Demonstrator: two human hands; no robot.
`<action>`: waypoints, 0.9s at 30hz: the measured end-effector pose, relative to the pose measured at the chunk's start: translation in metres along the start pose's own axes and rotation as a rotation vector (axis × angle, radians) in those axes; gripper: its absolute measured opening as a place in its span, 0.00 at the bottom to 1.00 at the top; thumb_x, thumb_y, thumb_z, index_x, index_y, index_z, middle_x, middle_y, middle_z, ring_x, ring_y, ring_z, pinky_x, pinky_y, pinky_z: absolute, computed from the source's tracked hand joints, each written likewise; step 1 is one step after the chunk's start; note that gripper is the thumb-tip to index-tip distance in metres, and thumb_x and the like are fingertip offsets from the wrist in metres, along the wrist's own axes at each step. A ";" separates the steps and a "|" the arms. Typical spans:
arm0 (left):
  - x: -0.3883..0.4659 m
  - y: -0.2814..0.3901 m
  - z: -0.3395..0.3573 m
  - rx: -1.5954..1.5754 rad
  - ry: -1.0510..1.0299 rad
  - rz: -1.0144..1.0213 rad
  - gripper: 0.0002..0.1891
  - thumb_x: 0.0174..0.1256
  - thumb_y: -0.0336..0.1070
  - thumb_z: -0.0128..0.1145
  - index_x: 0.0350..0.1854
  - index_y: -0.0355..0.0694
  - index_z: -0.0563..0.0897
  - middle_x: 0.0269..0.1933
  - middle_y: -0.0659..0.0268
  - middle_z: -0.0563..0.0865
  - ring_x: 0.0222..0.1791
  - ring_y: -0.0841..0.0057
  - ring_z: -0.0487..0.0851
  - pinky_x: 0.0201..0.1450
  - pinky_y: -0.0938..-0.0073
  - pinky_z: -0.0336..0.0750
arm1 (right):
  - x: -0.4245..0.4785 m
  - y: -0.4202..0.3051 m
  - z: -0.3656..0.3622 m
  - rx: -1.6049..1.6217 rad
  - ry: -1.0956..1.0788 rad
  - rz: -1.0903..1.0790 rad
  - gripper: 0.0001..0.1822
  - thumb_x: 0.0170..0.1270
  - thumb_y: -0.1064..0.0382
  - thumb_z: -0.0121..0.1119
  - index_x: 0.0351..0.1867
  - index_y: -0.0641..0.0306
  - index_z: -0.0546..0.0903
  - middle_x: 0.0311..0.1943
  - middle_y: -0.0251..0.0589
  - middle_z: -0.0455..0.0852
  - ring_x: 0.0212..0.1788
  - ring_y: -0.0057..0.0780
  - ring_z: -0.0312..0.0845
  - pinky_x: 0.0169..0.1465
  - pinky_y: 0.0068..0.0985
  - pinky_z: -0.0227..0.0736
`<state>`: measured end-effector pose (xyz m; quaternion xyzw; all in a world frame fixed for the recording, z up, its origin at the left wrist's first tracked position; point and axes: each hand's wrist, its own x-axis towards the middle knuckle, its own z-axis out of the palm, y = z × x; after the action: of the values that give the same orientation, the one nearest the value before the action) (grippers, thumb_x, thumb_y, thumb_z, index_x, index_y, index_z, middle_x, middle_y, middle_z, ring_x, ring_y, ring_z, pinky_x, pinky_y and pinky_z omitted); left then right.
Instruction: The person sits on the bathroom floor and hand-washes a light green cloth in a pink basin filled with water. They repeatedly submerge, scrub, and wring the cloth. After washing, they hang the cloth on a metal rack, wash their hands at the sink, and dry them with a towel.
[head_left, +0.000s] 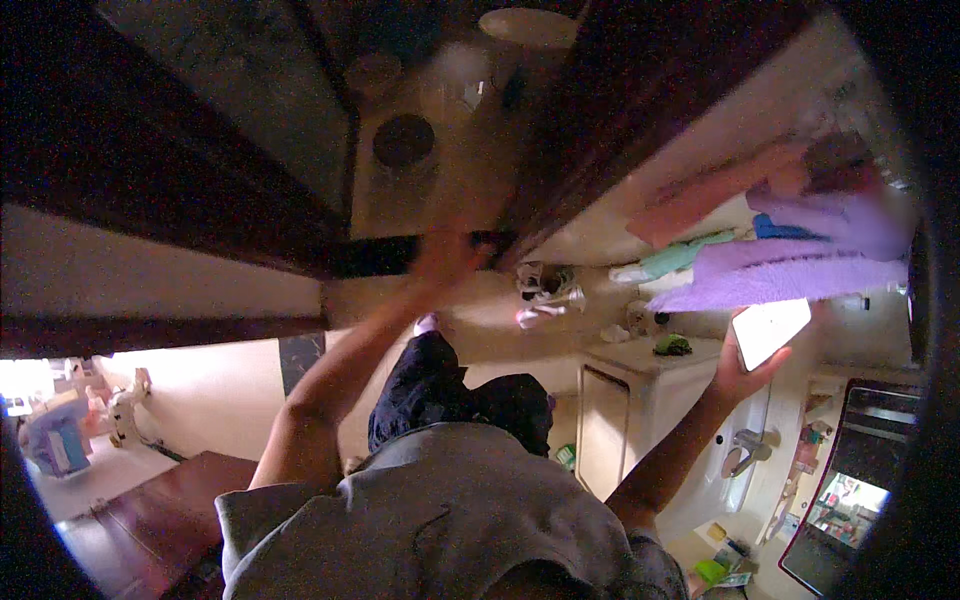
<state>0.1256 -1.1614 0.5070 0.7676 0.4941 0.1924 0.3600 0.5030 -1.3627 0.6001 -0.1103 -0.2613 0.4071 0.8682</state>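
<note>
My right hand (750, 367) grips a smartphone (770, 330) whose face glows bright white, just below a purple fluffy towel (772, 276) at the right. Ahead of me, my left hand (454, 251) is dim and motion-blurred at the dark edge of an opening (375, 255); its fingers cannot be made out clearly. Beyond that edge lies a pale surface with a dark round thing (403, 140) and a pale oval object (529, 27) on or above it.
More cloths, among them a green one (686, 253), hang at the right. A green object (672, 344) rests on a white cabinet (645, 358). A door handle (746, 452) and a dark-framed mirror (847, 480) are lower right. A brown tabletop (165, 517) stands lower left.
</note>
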 end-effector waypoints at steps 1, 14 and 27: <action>0.012 -0.043 -0.035 0.127 0.096 0.043 0.30 0.49 0.35 0.59 0.58 0.38 0.66 0.55 0.46 0.70 0.54 0.50 0.69 0.56 0.58 0.64 | 0.002 0.018 0.017 0.041 0.057 -0.100 0.28 0.60 0.53 0.54 0.59 0.63 0.65 0.56 0.41 0.69 0.59 0.39 0.61 0.65 0.43 0.46; 0.032 -0.292 -0.341 1.423 0.260 -0.511 0.31 0.55 0.45 0.56 0.63 0.47 0.64 0.71 0.60 0.44 0.71 0.64 0.39 0.64 0.39 0.40 | 0.049 0.060 0.017 -0.004 -0.112 -0.292 0.33 0.63 0.45 0.47 0.61 0.66 0.60 0.60 0.50 0.63 0.61 0.46 0.58 0.64 0.45 0.52; 0.064 -0.258 -0.312 1.230 0.262 -0.638 0.32 0.52 0.47 0.60 0.62 0.48 0.67 0.71 0.55 0.40 0.71 0.59 0.37 0.64 0.43 0.47 | 0.105 0.078 0.035 -0.046 -0.272 -0.331 0.36 0.59 0.45 0.53 0.61 0.69 0.59 0.59 0.51 0.63 0.61 0.46 0.56 0.65 0.47 0.48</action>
<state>-0.2097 -0.9261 0.5193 0.6199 0.7537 -0.1458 -0.1627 0.4890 -1.2326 0.6362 -0.0297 -0.3999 0.2639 0.8772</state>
